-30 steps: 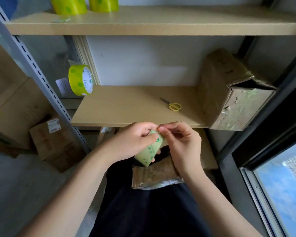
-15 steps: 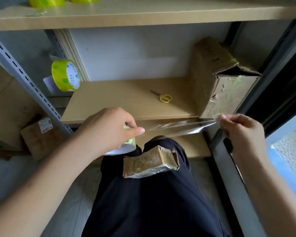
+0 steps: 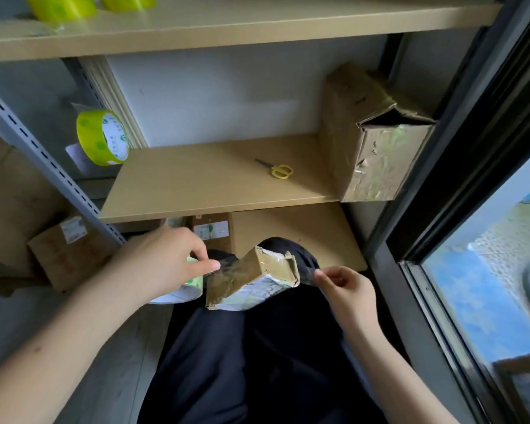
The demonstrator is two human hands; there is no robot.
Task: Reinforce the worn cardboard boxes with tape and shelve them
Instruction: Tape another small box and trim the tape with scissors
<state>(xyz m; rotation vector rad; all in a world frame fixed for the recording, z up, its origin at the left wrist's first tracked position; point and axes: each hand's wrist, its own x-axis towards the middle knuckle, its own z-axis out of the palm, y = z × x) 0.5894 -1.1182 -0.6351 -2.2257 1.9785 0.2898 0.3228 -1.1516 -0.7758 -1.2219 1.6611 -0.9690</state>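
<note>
Far left, a spare tape roll point(image 3: 103, 138) stands on edge at the end of the middle shelf point(image 3: 214, 182), with two more rolls up on the top shelf point(image 3: 227, 22) and a labelled carton point(image 3: 65, 249) down on the floor.

Moving in, the left hand point(image 3: 162, 264) grips the working tape roll point(image 3: 184, 289), fingers curled over it and the index finger pointing right along the strip. From that roll a clear tape strip point(image 3: 227, 270) runs rightward across the small worn box point(image 3: 251, 278), which sits on the person's lap, tilted, its long axis going from near-left up to far-right. The right hand point(image 3: 343, 286) pinches the free end of the strip just off the box's right end, thumb and finger closed on it, the other fingers loosely curled.

So the box lies right between the two hands and under the strip, and the strip follows roughly the same line as the box. I'd guess the next bit is lowering and pressing it down; both hands look about equally close. I can't tell if the tape already touches the cardboard.

Further right, yellow scissors point(image 3: 277, 170) lie on the middle shelf, well away from either hand, so cutting means a reach. At far right a big battered box point(image 3: 377, 142) is already shelved, its top corner gaping. Nothing blocks the lap.
</note>
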